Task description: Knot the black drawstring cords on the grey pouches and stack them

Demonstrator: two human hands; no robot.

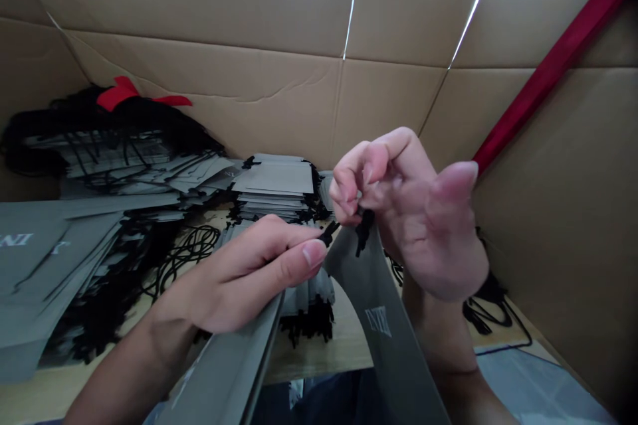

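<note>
My left hand (259, 272), at the centre left, pinches a black knotted cord end (329, 232) between thumb and fingers. Below it hang grey flat pieces (234, 358), partly hidden by that hand. My right hand (403, 212) is raised at the centre right, palm toward the camera. Its fingers are curled around the top of a black cord knot (365, 229), while the thumb sticks out to the right. From this knot a grey piece with white lettering (389, 332) hangs bent toward the bottom edge.
Grey pieces with black cords lie in a large pile (44, 259) on the left and in a stack (274, 179) behind my hands. Black cords (187, 249) lie loose on the table. Cardboard walls (249, 73) enclose the work area, and a red strip (548, 73) slants down the right.
</note>
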